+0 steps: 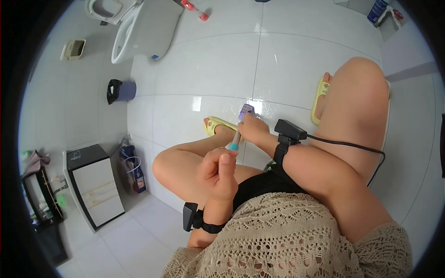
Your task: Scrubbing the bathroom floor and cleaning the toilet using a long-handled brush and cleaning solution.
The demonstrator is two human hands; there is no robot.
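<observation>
My left hand (219, 173) is closed around the near end of a slim long-handled tool, whose teal collar (234, 147) and pale shaft (237, 136) show beyond the fingers. Farther along, my right hand (254, 128) grips the shaft lower down. A purple piece with a dark label (247, 109) shows just past the right fingers, close to the wet floor. Whether it is joined to the shaft or is a separate item, I cannot tell. Both wrists carry black strapped devices, and a black cable (347, 143) runs from the right one.
Glossy white floor tiles (208, 73) surround my yellow slippers (217, 124). A white toilet (149, 33) stands ahead on the left, near a red-capped bottle (196, 11). Leftward are a purple wastebasket (127, 91), a blue bag (136, 170) and a vanity cabinet (95, 184). A blue can (377, 10) stands far right.
</observation>
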